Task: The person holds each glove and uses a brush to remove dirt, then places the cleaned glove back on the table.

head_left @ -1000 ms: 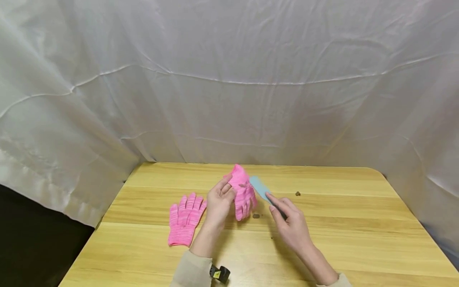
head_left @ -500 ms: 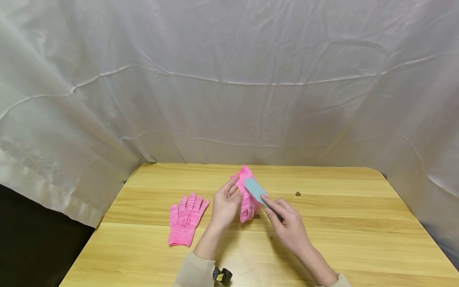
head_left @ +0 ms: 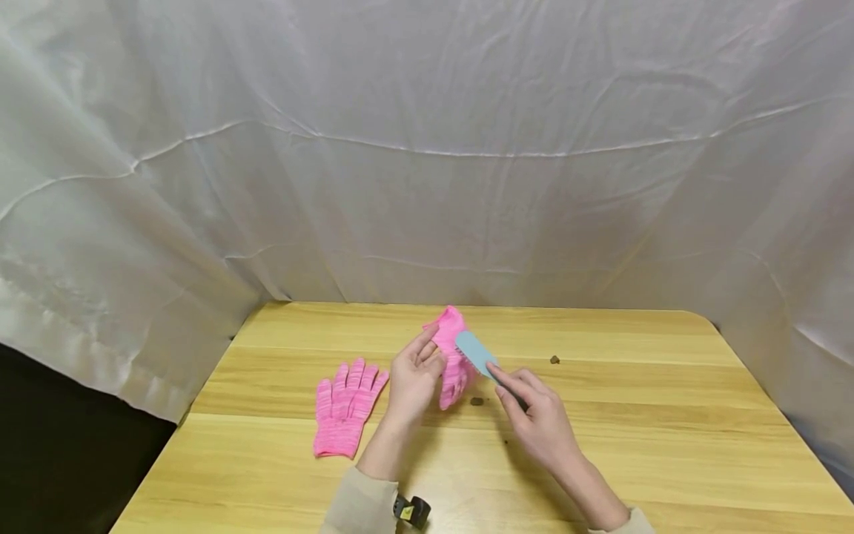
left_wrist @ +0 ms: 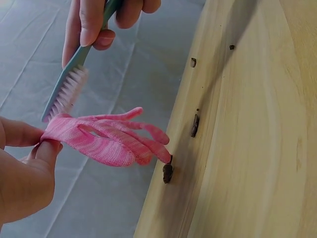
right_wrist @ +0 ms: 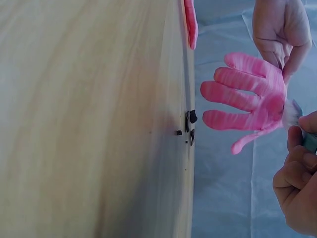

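My left hand (head_left: 412, 382) pinches a pink knit glove (left_wrist: 106, 141) between thumb and fingers near its cuff. The glove hangs above the table with its fingers pointing down. My right hand (head_left: 543, 419) grips the dark handle of a light blue brush (head_left: 475, 351). In the left wrist view its white bristles (left_wrist: 68, 93) touch the glove near the pinched end. A reddish patch (right_wrist: 275, 105) shows on the glove's palm area in the right wrist view. A second pink glove (head_left: 347, 408) lies flat on the table, left of my left hand.
Dark brown crumbs lie on the wooden table (head_left: 634, 445): one clump (head_left: 477, 401) below the held glove, another (head_left: 554, 360) farther right, plus small specks. A grey-white curtain (head_left: 427, 185) stands behind the table and along its sides.
The brush has moved left from beside the glove onto its surface. The held glove shifted right, then slightly back left. The flat glove's thumb side shows more now.
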`<action>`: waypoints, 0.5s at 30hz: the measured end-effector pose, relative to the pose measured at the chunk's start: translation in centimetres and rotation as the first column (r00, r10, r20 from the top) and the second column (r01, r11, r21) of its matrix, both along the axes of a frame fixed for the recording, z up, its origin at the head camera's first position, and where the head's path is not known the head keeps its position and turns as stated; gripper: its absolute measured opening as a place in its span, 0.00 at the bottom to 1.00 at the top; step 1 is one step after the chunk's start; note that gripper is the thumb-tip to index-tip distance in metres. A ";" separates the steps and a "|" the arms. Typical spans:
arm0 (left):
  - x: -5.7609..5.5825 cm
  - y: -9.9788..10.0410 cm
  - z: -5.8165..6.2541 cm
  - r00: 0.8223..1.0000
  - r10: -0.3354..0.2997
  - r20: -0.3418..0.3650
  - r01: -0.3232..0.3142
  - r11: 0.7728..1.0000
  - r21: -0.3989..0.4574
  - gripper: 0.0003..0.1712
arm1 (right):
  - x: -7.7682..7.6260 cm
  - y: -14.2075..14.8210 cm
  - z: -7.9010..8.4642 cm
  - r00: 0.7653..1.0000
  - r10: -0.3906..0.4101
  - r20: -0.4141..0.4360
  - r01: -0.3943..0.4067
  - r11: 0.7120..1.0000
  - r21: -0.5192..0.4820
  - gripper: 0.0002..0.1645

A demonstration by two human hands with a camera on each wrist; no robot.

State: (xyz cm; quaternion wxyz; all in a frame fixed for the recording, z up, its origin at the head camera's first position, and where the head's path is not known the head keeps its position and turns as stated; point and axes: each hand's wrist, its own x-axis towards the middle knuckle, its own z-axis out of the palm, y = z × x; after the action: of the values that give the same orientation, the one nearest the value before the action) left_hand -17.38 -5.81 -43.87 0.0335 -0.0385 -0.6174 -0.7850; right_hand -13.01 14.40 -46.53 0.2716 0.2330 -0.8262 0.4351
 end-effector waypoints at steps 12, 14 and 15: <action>-0.1 -0.2 0.2 1.000 0.000 0.017 -0.001 0.999 0.046 0.33 | 0.0 0.0 0.0 1.000 -0.009 0.012 0.009 1.000 -0.003 0.26; -0.1 -0.1 0.1 1.000 0.004 0.013 -0.004 0.999 0.044 0.33 | 0.0 0.0 -0.1 1.000 -0.013 0.007 0.013 1.000 -0.005 0.26; -0.2 -0.1 0.1 1.000 0.006 0.014 -0.007 0.999 0.044 0.33 | 0.0 0.0 -0.1 1.000 -0.015 0.004 0.015 1.000 -0.006 0.26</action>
State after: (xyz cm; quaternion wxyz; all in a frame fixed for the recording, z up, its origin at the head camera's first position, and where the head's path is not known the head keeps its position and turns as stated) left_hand -17.54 -5.92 -43.81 0.0328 -0.0302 -0.6002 -0.7986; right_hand -13.06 14.41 -46.64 0.2738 0.2250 -0.8271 0.4362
